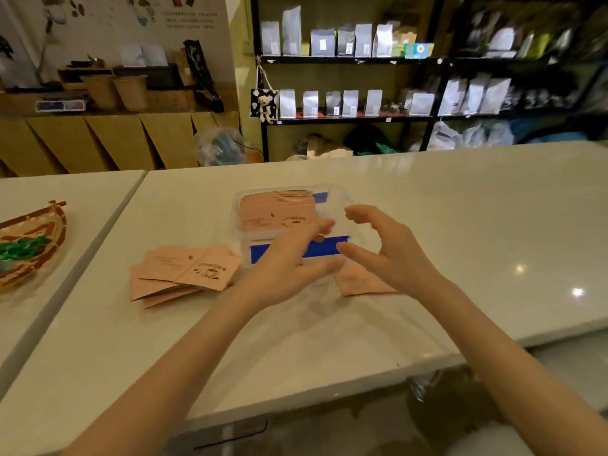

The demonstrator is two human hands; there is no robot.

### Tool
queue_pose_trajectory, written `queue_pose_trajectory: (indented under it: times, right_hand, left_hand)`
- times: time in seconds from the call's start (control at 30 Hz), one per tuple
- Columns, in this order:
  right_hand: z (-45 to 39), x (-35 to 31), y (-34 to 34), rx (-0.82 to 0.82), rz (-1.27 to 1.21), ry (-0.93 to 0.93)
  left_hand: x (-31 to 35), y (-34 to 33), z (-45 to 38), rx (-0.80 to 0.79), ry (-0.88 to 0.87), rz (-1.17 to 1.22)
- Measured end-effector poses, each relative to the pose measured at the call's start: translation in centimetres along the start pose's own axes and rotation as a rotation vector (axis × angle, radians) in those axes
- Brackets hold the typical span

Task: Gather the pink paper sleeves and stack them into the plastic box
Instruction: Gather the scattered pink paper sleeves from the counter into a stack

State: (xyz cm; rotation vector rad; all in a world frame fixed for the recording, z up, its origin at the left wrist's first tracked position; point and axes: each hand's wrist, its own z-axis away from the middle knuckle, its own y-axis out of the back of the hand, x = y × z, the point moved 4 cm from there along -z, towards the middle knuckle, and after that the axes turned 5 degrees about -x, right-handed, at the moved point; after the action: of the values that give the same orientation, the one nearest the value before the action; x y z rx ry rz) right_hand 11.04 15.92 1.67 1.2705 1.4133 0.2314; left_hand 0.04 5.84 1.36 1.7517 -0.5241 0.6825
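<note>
Both grips open: left hand (289,258) and right hand (391,255) hovering over plastic box (243,205); loose pink sleeves (184,271) lying left of them on the worktop (460,209)

The white counter (427,225) is carrying a clear plastic box (329,192), a loose pile of pink paper sleeves (184,271) just left of it, and one sleeve (358,284) near its front.
</note>
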Motion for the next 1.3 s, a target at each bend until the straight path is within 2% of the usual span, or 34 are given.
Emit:
queue_pose_trajectory:
  times: [0.1,0.27,0.5,0.8,1.07,1.3]
  right_hand:
    - [1.9,3.1,1.6,-0.025,-0.012,-0.088]
    - [4.0,6.3,1.9,-0.274,0.068,-0.234]
    - [4.7,7.8,1.8,-0.368,0.162,-0.190]
    - [4.6,7.6,2.3,-0.323,0.093,-0.117]
    - [2.8,4.1,3.6,-0.230,-0.112,-0.053]
    - [-1.1,-0.8,1.9,-0.233,-0.162,0.085]
  left_hand:
    - [0.2,-3.2,-1.4,-0.132,0.010,-0.080]
    - [-0.8,-6.4,-2.3,-0.273,0.089,-0.242]
    - [-2.1,-6.8,-2.1,-0.268,0.140,-0.371]
    - [-1.1,-6.1,-1.8,-0.219,0.094,-0.352]
    - [-0.5,-2.0,0.3,-0.124,0.129,-0.149]
    - [-0.4,4.1,3.3,0.116,0.176,-0.126]
